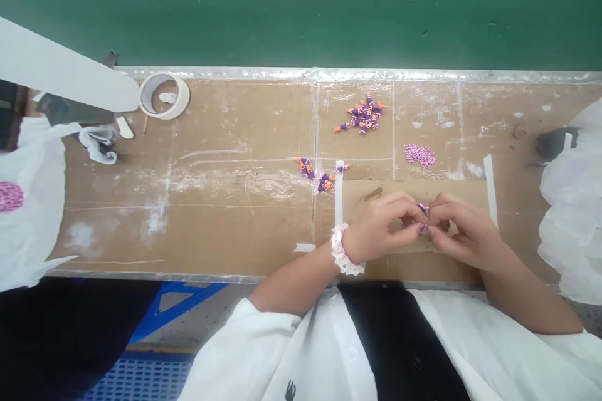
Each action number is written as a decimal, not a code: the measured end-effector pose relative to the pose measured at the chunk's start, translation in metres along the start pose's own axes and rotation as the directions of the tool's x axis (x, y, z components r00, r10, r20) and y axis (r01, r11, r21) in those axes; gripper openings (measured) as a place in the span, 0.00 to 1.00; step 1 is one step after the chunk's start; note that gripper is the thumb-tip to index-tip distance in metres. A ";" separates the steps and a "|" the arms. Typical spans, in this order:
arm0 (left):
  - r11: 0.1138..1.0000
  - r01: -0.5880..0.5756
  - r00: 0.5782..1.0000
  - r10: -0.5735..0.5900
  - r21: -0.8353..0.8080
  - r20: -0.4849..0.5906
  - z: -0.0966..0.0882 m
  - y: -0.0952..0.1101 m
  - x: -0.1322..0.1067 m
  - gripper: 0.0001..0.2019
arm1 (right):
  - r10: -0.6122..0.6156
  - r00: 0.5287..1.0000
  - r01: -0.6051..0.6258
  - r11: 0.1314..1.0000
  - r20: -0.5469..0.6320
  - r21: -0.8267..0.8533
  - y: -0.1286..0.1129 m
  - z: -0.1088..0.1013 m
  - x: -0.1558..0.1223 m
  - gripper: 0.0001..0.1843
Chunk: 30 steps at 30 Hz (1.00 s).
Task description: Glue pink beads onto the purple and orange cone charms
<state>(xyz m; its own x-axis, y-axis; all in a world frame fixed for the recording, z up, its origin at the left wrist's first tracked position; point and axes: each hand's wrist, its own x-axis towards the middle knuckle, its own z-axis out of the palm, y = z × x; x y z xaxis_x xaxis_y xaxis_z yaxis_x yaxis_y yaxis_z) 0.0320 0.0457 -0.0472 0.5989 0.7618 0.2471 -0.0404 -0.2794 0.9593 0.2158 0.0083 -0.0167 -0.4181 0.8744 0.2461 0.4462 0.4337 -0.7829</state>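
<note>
My left hand and my right hand meet over a taped cardboard sheet, fingertips pinched together. Between them shows a small purple figurine, mostly covered by the fingers. Which fingertips press on it, and what the tiny part just below it is, I cannot make out. Beyond the right hand lies a pile of tiny pink-purple pieces. A few purple-and-orange figurines rest left of the sheet, with a larger cluster of figurines farther back.
A roll of white tape stands at the back left, beside a long white panel. White plastic covers the left end, and a white bag bulges at the right. A green surface runs along the far edge.
</note>
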 end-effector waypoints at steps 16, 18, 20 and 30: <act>0.794 -0.294 0.941 0.337 0.533 0.018 -0.001 -0.003 -0.001 0.06 | 0.047 0.996 -0.049 0.998 0.081 0.026 0.003 -0.001 0.001 0.08; 0.790 -0.297 0.941 0.337 0.537 0.026 -0.001 -0.003 -0.001 0.07 | 0.057 0.995 -0.061 0.997 0.087 0.041 0.004 0.000 0.001 0.08; 0.820 -0.286 0.945 0.327 0.495 0.004 -0.001 -0.002 -0.002 0.06 | 0.042 0.997 -0.046 0.997 0.065 0.067 0.003 0.000 0.001 0.09; 0.946 -0.164 0.961 0.217 0.278 -0.172 -0.015 -0.003 0.001 0.09 | 0.001 0.983 0.059 0.944 0.182 -0.325 0.002 -0.019 0.000 0.07</act>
<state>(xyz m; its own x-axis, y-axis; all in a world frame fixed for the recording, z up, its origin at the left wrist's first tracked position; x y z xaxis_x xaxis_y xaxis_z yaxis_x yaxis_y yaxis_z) 0.0213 0.0562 -0.0478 0.4289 0.7717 0.4696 0.0860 -0.5523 0.8292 0.2316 0.0137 -0.0076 -0.5543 0.8209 0.1370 0.6540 0.5314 -0.5385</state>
